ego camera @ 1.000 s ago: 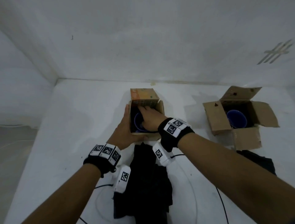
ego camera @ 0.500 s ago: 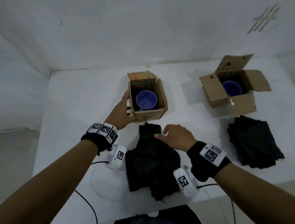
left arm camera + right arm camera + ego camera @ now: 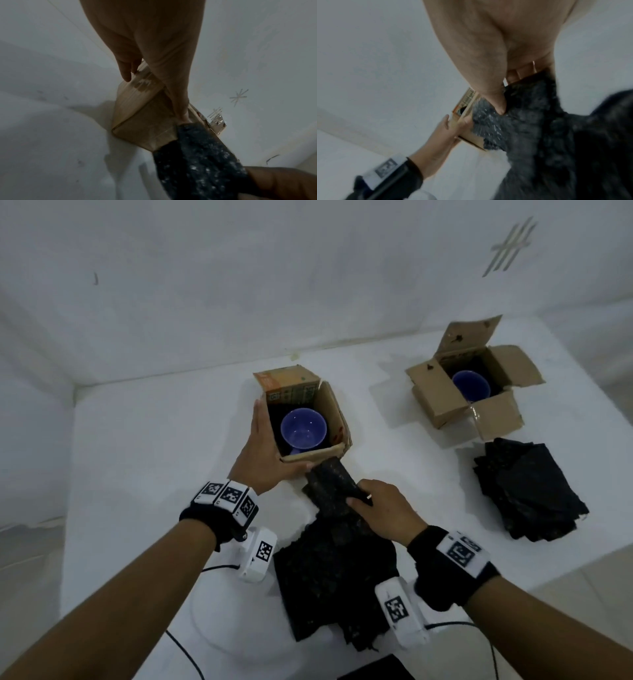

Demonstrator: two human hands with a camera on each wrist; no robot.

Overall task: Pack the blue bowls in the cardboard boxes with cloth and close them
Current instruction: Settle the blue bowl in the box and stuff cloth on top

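At the bench [image 3: 147, 446] middle, open cardboard box [image 3: 337, 421] holding blue bowl [image 3: 303, 428], orange flap [image 3: 291, 380] print illegible, left hand [image 3: 263, 463] flat-fingered against its left wall, right hand [image 3: 383, 511] pinching black cloth [image 3: 330, 484] at its front

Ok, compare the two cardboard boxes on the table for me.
The left box has orange print on its far flap; the right box is plain brown. The left hand rests against the left box; nothing touches the right box. The right box's flaps splay wide outward; the left box's do not. Both are open, with blue bowls inside and dark cloth lying in front.
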